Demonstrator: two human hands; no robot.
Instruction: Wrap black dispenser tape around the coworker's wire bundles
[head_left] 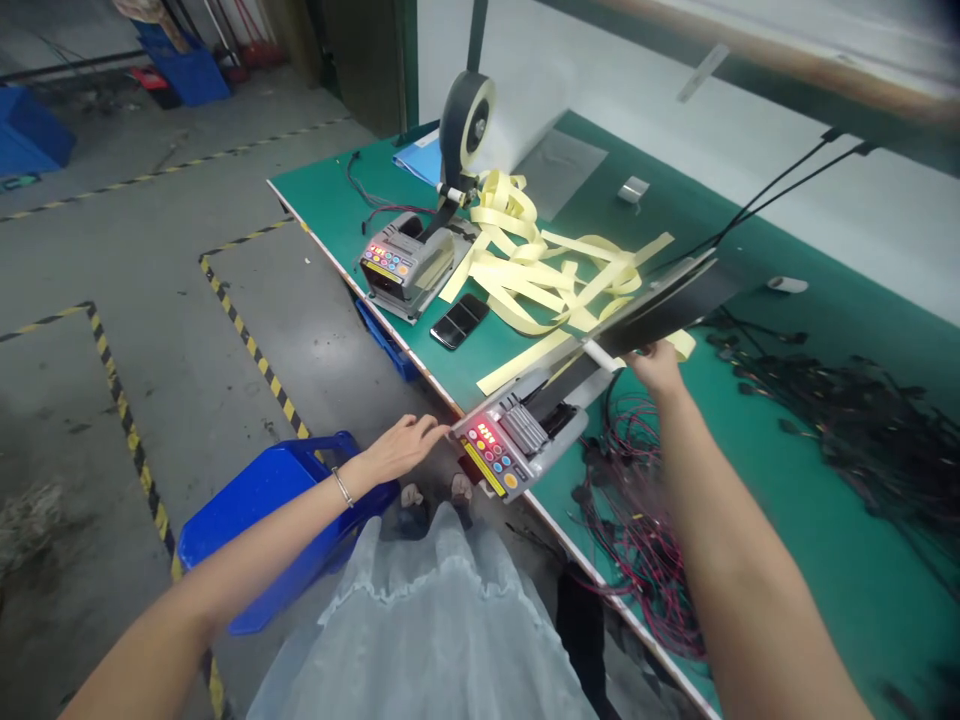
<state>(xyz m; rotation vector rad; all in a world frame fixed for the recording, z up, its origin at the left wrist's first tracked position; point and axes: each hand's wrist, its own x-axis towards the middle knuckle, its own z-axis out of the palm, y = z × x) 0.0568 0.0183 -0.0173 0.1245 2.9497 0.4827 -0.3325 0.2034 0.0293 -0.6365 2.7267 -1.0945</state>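
Observation:
A grey automatic tape dispenser (517,435) with a lit red display and coloured buttons sits askew at the table's front edge, its front overhanging. My left hand (401,447) has its fingertips at the dispenser's front left corner; the thumb is hidden. At the rear, my right hand (657,368) grips the dispenser beneath its large dark tape roll (660,305), with the fingers partly hidden behind it. Cut strips of yellow-backed tape (525,362) lie along its left side. Farther left stands a second tape dispenser (409,262) with an upright tape roll (466,120).
A black phone (459,321) lies between the dispensers, near a tangled heap of yellow tape (525,270). Red and black wire bundles (645,540) and dark cables (847,400) cover the right side of the green table (757,430). A blue bin (262,500) stands on the floor at left.

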